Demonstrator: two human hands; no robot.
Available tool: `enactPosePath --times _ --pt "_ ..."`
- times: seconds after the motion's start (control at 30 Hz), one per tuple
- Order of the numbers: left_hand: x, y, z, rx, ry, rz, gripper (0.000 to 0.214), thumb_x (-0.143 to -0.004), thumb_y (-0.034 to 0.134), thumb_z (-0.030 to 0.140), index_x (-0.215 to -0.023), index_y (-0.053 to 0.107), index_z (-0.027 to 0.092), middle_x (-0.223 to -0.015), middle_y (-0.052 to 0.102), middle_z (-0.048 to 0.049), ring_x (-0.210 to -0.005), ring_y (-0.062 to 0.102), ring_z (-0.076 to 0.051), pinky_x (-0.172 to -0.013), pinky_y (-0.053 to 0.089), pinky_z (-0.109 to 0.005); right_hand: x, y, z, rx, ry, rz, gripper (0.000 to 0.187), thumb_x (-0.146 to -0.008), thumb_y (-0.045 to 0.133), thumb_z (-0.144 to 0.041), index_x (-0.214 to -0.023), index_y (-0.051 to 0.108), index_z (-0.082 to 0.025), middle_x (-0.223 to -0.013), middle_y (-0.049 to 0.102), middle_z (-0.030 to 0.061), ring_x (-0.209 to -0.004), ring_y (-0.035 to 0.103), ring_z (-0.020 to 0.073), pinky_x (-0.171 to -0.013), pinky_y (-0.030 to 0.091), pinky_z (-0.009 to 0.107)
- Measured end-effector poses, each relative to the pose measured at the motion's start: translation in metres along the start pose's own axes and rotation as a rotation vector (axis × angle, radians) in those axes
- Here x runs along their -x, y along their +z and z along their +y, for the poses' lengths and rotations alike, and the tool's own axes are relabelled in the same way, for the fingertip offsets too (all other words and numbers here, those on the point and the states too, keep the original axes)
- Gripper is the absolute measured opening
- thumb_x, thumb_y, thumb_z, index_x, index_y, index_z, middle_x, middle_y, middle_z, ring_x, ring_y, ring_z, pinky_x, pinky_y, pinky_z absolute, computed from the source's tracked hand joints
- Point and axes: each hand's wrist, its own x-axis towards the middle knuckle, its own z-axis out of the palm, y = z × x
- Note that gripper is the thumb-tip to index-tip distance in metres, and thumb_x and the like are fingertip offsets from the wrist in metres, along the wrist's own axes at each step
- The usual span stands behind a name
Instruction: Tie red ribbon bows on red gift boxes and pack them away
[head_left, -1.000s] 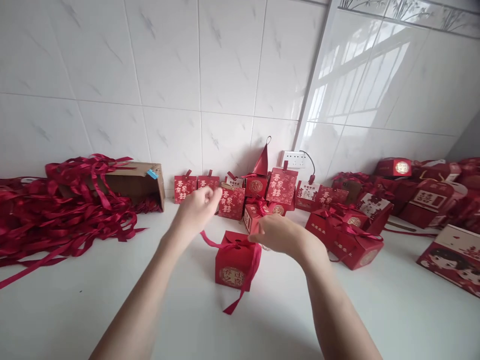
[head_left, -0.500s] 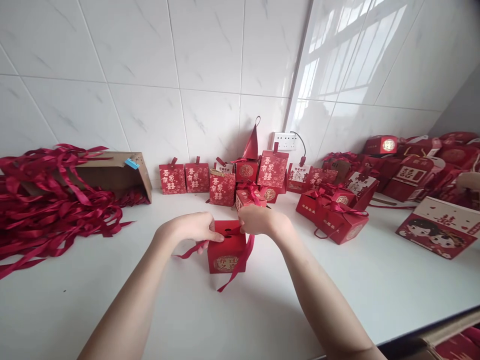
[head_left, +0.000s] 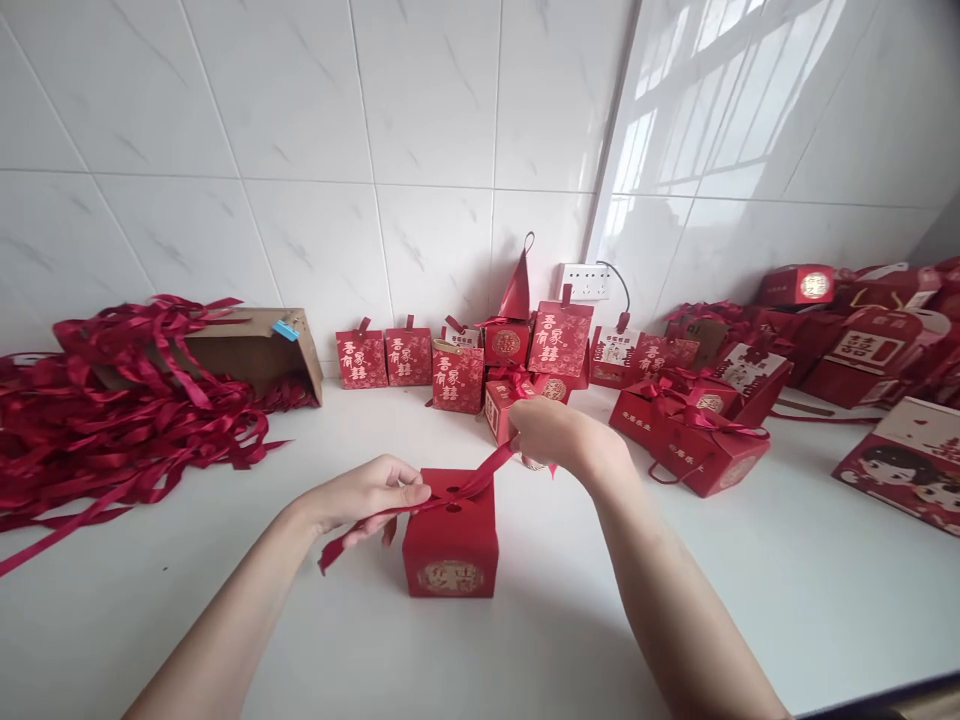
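A red gift box with a gold round emblem stands on the white table in front of me. Two small dark holes show in its top, and a red satin ribbon crosses over them. At the box's left edge, my left hand pinches the ribbon between thumb and fingers, its short tail hanging out to the left. Up and to the right of the box, my right hand is closed on the other end, with the ribbon stretched between both hands. The right fingertips are partly hidden.
A heap of red ribbons spills from a cardboard box on the left. Several finished red boxes line the tiled wall. Boxes with bows and a larger pile stand at the right. A power strip hangs behind.
My right hand has moved up and right, away from the box, drawing the ribbon taut. My left hand has shifted left and slightly down. The box appears lower and nearer.
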Motion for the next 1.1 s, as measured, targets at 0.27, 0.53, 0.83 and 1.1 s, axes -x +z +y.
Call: enactPosePath --times 0.27,0.53,0.83,1.1 --pt "0.012 -0.009 -0.027 0.307 0.186 -0.25 0.039 -0.072 0.067 0.048 -0.056 0.058 0.014 -0.027 0.041 0.0053 -0.024 0.041 -0.009 -0.047 0.046 -0.025 0.008 0.005 -0.004 0.101 -0.024 0.138 0.017 -0.083 0.05 -0.019 -0.084 0.065 -0.012 -0.075 0.06 0.0097 -0.067 0.056 0.0185 -0.05 0.03 0.026" --pt "0.011 -0.011 -0.029 0.393 0.287 -0.177 0.047 -0.078 0.056 0.057 -0.059 0.056 0.014 -0.043 0.06 -0.0028 -0.036 0.053 -0.014 -0.059 0.049 -0.03 0.034 0.0 -0.005 0.13 -0.082 0.161 0.019 -0.085 0.048 -0.019 -0.072 0.061 -0.015 -0.06 0.05 0.0013 -0.055 0.046 0.013 -0.048 0.025 0.026" --pt "0.002 -0.008 -0.033 0.233 0.195 -0.254 0.037 -0.072 0.069 0.049 -0.062 0.06 0.015 -0.049 0.062 -0.002 -0.048 0.057 -0.012 -0.056 0.045 -0.023 0.018 0.009 -0.014 0.03 -0.066 -0.044 0.029 -0.08 0.06 -0.037 -0.096 0.066 -0.014 -0.079 0.063 0.0067 -0.065 0.058 0.0177 -0.051 0.036 0.026" --pt "-0.001 -0.005 -0.036 0.256 0.217 -0.229 0.044 -0.071 0.066 0.057 -0.063 0.066 0.014 -0.033 0.035 0.0065 -0.043 0.05 -0.012 -0.055 0.044 -0.024 0.012 0.013 -0.034 0.144 -0.106 -0.115 0.025 -0.083 0.055 -0.031 -0.09 0.067 -0.011 -0.074 0.062 0.0078 -0.066 0.059 0.0191 -0.051 0.035 0.027"
